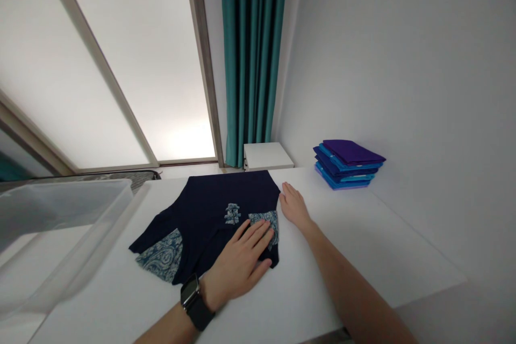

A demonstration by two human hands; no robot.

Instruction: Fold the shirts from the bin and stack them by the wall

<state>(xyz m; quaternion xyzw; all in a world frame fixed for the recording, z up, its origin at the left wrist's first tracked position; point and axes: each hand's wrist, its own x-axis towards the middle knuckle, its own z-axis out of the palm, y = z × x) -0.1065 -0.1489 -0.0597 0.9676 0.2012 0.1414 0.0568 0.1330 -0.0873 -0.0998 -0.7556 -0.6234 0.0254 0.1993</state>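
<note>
A dark navy garment [209, 199] with paisley-patterned trim lies partly folded on the white table [306, 301]. One patterned piece shows at its lower left, another at its right side. My left hand [244, 260], with a black watch on the wrist, rests flat on the garment's right part, fingers stretched over the patterned piece. Beside the garment's right edge is my right hand [295, 205], its fingers extended and close together, the tips at the fabric's edge. Neither hand grips the cloth.
A stack of folded blue and purple cloths [349, 164] sits at the table's back right, near the wall. On the left stands a clear plastic bin [100, 220]. Behind the table are a small white cabinet [268, 156], a teal curtain [253, 64] and frosted sliding panels [141, 54].
</note>
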